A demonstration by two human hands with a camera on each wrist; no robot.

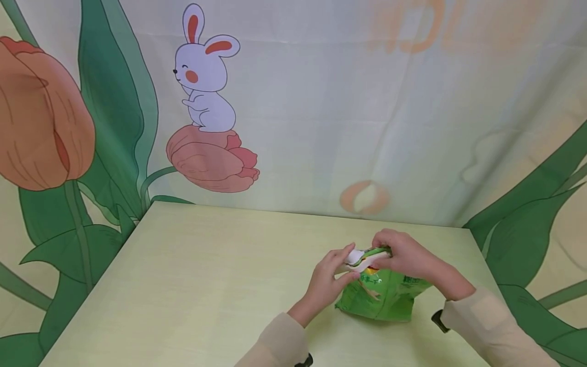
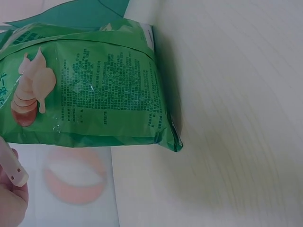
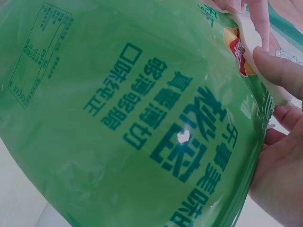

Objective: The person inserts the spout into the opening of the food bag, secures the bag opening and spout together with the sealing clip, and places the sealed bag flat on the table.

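A green potato chip bag (image 1: 380, 298) stands on the table, its printed panel turned toward me. Along its top edge sits a white bag clip (image 1: 366, 263), with green film showing between its pale bars. My left hand (image 1: 326, 279) grips the clip's left end between thumb and fingers. At the other end, my right hand (image 1: 404, 255) pinches the clip and the bag's top together. The right wrist view shows the right thumb pressed against the pale clip (image 3: 253, 45). One end of the clip (image 2: 13, 164) sticks out beside the bag in the left wrist view.
The pale wooden table (image 1: 192, 285) spreads out to the left of the bag. Behind it hangs a curtain (image 1: 312, 102) printed with a rabbit, tulips and leaves. Beige sleeves (image 1: 279, 342) cover both forearms, with a dark device (image 1: 440, 321) under the right cuff.
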